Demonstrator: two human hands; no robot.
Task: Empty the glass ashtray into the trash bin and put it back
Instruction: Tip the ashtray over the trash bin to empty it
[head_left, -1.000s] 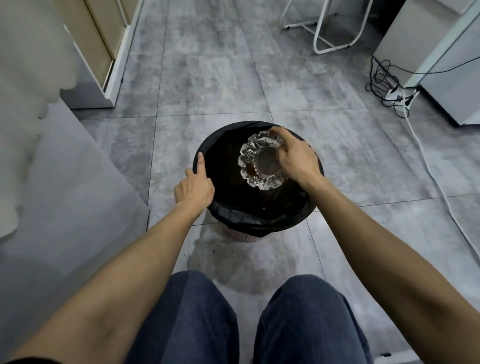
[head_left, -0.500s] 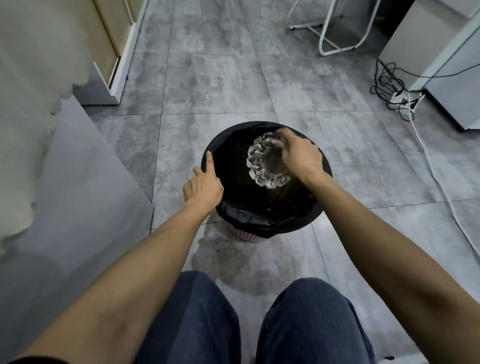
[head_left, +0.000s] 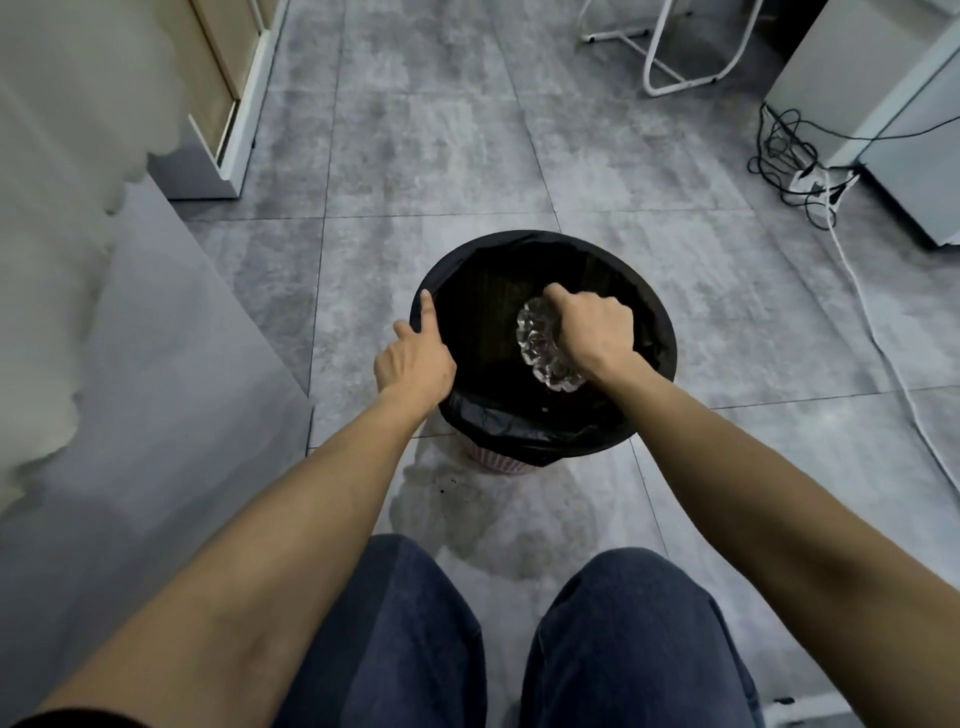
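The glass ashtray (head_left: 543, 345) is a clear cut-glass dish, tipped steeply on its side with its opening facing left, inside the mouth of the trash bin. My right hand (head_left: 592, 327) grips it from the right and covers its right half. The trash bin (head_left: 519, 244) is round, lined with a black bag, and stands on the grey tiled floor in front of my knees. My left hand (head_left: 415, 358) holds the bin's left rim, thumb over the bag's edge.
A grey cabinet side (head_left: 156, 364) stands close on the left. Tangled black cables and a white power strip (head_left: 810, 176) lie at the right by a white appliance (head_left: 883, 104). A white metal frame (head_left: 680, 78) stands at the back.
My right hand has turned the ashtray from nearly flat to steeply tipped on its side and lowered it deeper into the bin. My left hand stays on the rim.
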